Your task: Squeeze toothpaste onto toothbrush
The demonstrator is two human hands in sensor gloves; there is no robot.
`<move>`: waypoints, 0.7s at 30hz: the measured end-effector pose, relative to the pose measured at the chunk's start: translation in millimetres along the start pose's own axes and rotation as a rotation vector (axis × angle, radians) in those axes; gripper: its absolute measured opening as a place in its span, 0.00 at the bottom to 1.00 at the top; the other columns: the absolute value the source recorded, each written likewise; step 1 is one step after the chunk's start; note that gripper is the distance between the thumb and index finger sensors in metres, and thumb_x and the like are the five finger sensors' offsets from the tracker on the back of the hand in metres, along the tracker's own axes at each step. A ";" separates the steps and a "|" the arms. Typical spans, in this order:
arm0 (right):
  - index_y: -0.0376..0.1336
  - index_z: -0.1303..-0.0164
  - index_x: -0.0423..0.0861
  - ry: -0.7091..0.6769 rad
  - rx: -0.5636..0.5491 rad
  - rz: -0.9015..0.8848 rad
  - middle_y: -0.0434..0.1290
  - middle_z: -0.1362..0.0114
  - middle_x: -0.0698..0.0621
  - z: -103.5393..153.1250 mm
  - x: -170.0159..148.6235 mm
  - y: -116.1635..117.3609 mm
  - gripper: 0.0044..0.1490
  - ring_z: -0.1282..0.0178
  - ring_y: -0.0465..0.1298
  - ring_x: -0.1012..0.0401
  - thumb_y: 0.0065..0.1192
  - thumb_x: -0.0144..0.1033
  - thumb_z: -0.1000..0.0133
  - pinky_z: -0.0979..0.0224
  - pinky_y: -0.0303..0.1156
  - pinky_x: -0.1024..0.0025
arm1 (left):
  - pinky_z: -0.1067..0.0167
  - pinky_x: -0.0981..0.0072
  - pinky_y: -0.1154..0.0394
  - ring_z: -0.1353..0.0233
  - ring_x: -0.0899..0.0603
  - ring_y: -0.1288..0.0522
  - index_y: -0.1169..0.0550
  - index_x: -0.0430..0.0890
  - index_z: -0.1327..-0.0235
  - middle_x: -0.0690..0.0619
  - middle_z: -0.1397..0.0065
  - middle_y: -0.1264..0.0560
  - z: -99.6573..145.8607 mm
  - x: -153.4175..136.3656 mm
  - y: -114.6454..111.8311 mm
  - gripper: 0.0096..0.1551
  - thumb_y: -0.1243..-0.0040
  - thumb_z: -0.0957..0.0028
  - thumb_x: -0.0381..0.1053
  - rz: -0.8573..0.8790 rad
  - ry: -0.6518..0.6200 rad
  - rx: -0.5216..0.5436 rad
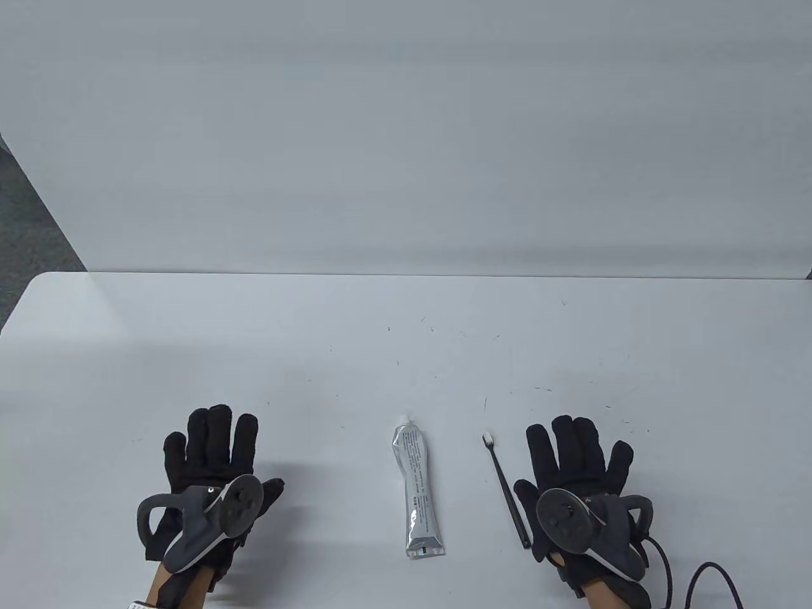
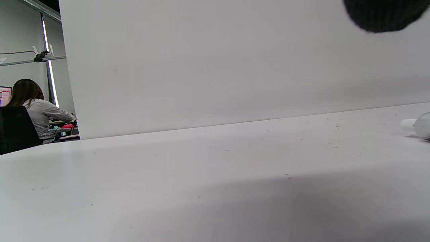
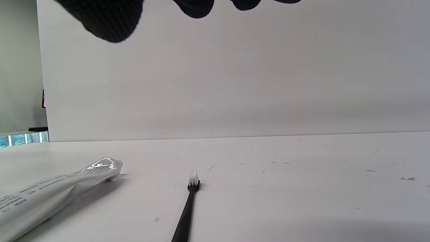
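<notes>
A silver toothpaste tube (image 1: 419, 490) with a white cap lies on the white table (image 1: 406, 342), cap pointing away from me. It also shows in the right wrist view (image 3: 57, 190), and its cap end shows in the left wrist view (image 2: 418, 126). A black toothbrush (image 1: 506, 490) with white bristles lies to the right of the tube, head pointing away; it shows in the right wrist view (image 3: 188, 208) too. My left hand (image 1: 212, 453) lies flat and empty to the left of the tube, fingers spread. My right hand (image 1: 577, 453) lies flat and empty just right of the toothbrush.
A white wall panel (image 1: 406, 127) stands along the table's far edge. A black cable (image 1: 698, 577) trails from the right glove at the near right corner. A person (image 2: 37, 111) sits at a desk far beyond the table's left end.
</notes>
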State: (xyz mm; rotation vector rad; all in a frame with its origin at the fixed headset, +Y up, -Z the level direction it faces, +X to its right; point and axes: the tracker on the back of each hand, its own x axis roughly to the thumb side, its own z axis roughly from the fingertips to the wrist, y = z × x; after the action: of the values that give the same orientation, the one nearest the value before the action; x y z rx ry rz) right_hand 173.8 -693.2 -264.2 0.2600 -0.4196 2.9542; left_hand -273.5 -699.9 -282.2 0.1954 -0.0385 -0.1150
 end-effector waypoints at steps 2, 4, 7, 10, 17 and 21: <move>0.47 0.21 0.47 -0.001 0.001 -0.009 0.45 0.16 0.40 0.1 0.4 0.5 0.48 0.18 0.48 0.35 0.55 0.53 0.50 0.33 0.41 0.15 | 0.23 0.23 0.59 0.13 0.32 0.66 0.60 0.59 0.20 0.46 0.16 0.69 0.2 -0.2 -0.6 0.63 0.46 0.62 0.78 0.006 0.000 0.002; 0.47 0.21 0.47 0.000 0.002 -0.014 0.45 0.16 0.40 0.4 0.9 1.0 0.48 0.18 0.48 0.35 0.55 0.53 0.50 0.33 0.41 0.15 | 0.23 0.23 0.59 0.13 0.32 0.66 0.60 0.59 0.20 0.46 0.16 0.69 0.7 -0.3 -0.7 0.63 0.46 0.62 0.78 0.008 0.000 0.005; 0.47 0.21 0.47 0.002 0.000 -0.019 0.46 0.16 0.40 1.5 2.0 0.7 0.48 0.18 0.48 0.35 0.55 0.53 0.50 0.33 0.41 0.16 | 0.23 0.23 0.59 0.13 0.32 0.66 0.60 0.59 0.20 0.46 0.16 0.69 1.9 -0.1 0.8 0.63 0.46 0.62 0.78 0.017 -0.001 0.012; 0.48 0.21 0.47 0.001 -0.009 -0.036 0.47 0.16 0.40 1.7 2.7 0.6 0.48 0.18 0.49 0.35 0.55 0.53 0.50 0.33 0.42 0.16 | 0.23 0.23 0.59 0.13 0.32 0.65 0.59 0.59 0.20 0.46 0.16 0.69 1.9 -0.2 0.2 0.63 0.46 0.62 0.78 0.024 -0.002 0.012; 0.48 0.21 0.47 0.015 0.020 -0.043 0.47 0.16 0.40 1.4 4.1 5.0 0.48 0.18 0.50 0.35 0.55 0.53 0.50 0.33 0.43 0.16 | 0.23 0.23 0.58 0.13 0.32 0.65 0.59 0.59 0.20 0.46 0.16 0.69 0.9 -1.0 -0.4 0.63 0.45 0.61 0.77 0.022 -0.002 -0.001; 0.48 0.22 0.46 0.015 0.021 -0.053 0.48 0.17 0.40 1.0 6.8 7.1 0.47 0.19 0.52 0.34 0.55 0.52 0.50 0.33 0.45 0.17 | 0.23 0.23 0.58 0.13 0.32 0.65 0.59 0.59 0.20 0.46 0.15 0.69 1.0 0.1 -0.4 0.62 0.45 0.61 0.77 0.024 -0.007 -0.003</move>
State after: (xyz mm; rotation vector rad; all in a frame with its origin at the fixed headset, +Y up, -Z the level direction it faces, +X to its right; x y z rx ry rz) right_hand 166.1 -699.4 -263.8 0.2480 -0.3736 2.9081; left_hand -273.5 -700.4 -281.3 0.1919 -0.0474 -0.0921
